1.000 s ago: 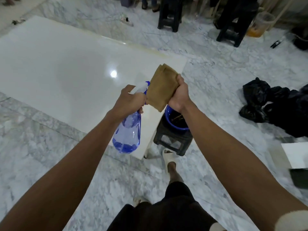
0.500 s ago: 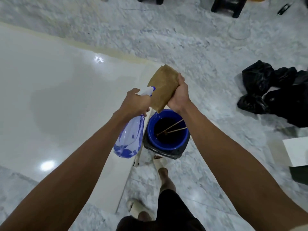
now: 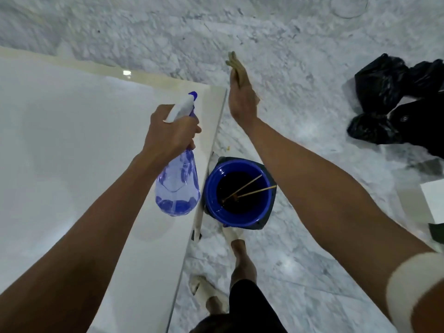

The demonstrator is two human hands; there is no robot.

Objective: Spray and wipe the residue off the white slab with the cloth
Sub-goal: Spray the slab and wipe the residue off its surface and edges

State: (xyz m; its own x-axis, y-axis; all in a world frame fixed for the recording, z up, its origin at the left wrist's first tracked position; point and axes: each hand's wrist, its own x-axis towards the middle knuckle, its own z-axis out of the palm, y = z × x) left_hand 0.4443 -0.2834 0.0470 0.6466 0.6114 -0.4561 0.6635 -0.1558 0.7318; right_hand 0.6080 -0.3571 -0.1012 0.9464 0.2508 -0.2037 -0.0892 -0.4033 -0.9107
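The glossy white slab (image 3: pixel 72 140) fills the left half of the view and lies on the marble floor. My left hand (image 3: pixel 170 133) grips the neck of a clear blue spray bottle (image 3: pixel 179 186) above the slab's right edge, with the nozzle pointing away from me. My right hand (image 3: pixel 241 99) is raised just past the slab's far right corner, its back towards me. It holds the brown cloth (image 3: pixel 233 62), which shows edge-on above the fingertips. No residue is discernible on the slab from here.
A blue bucket (image 3: pixel 211 188) with dark liquid and two thin sticks (image 3: pixel 245 188) stands on a black stool against the slab's right edge. Black plastic bags (image 3: pixel 384 99) lie at the right. My sandalled feet (image 3: pixel 204 289) are beside the slab.
I have stepped closer, so the slab and bucket now lie nearer below me. My right hand has turned and moved away from the bottle, and the cloth now shows edge-on.
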